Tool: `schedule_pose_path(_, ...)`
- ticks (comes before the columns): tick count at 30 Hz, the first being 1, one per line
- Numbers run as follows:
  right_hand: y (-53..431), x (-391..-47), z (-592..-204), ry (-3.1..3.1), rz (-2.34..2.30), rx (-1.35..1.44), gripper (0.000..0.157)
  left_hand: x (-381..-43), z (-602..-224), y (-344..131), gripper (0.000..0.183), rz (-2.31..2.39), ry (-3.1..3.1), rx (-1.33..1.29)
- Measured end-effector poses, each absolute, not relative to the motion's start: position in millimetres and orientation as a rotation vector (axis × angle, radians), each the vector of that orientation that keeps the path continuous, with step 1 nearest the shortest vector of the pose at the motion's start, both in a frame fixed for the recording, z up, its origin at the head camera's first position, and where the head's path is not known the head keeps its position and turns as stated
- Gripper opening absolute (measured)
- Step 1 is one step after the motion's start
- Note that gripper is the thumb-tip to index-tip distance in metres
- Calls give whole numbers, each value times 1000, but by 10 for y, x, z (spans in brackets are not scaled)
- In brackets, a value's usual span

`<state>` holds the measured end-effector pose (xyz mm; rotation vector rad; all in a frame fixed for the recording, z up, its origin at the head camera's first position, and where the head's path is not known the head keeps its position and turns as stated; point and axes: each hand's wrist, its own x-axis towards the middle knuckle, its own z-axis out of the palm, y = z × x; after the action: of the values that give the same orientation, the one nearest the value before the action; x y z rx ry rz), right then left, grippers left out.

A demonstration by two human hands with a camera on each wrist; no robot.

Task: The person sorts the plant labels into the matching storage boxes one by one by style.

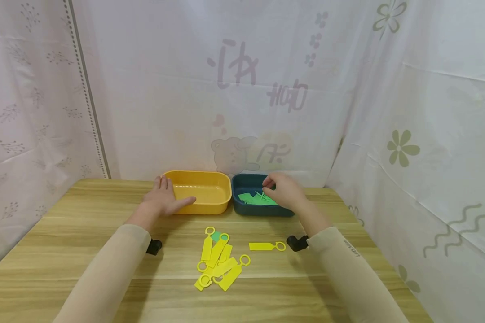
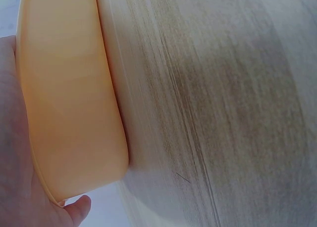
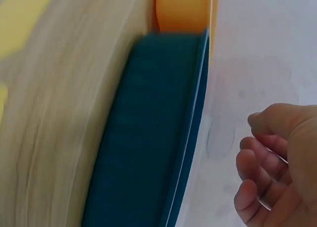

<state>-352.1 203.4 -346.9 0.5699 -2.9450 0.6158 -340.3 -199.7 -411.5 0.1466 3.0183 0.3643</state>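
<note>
My left hand (image 1: pixel 161 197) rests on the left end of a yellow plastic bin (image 1: pixel 208 208), fingers over the rim and thumb spread along the front. In the left wrist view the palm lies along the rim of that bin (image 2: pixel 74 98). Over the dark blue bin (image 1: pixel 258 210) hovers my right hand (image 1: pixel 288 194), its fingers loosely bent with nothing between them. Several flat green pieces (image 1: pixel 248 198) lie inside the blue bin. The right wrist view shows the bent fingers (image 3: pixel 246 163) above the rim.
In front of the bins lies a pile of yellow ring-ended tags (image 1: pixel 228 280), with a green piece (image 1: pixel 216 236) partly under it. One yellow tag (image 1: pixel 262 246) lies apart to the right. A patterned white curtain (image 1: pixel 165 112) hangs behind the wooden table (image 1: pixel 85 215).
</note>
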Motion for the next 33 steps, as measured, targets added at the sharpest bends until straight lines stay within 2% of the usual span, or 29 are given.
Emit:
schedule_pose_path(9,1487,-3192,-3592,-2896,483,1016,15,-3416,-4108,-1991,136,345,3028,159)
schedule_pose_path(14,1311,-3031,-3740,-2977,287,1221,25,-3415,-4109,-1987,136,346,3020,159)
schedule_pose_path(21,1186,-2963,-3912,-3034,132,1321,29,-3405,-4099,-1982,134,356,3015,153)
schedule_pose_path(25,1126,-2952,-3958,-3054,85,1341,36,-3406,-4096,-1986,135,349,3013,152)
schedule_pose_path(33,1167,-2959,-4011,-3116,38,1206,37,-3396,-4095,-1991,136,351,3012,155)
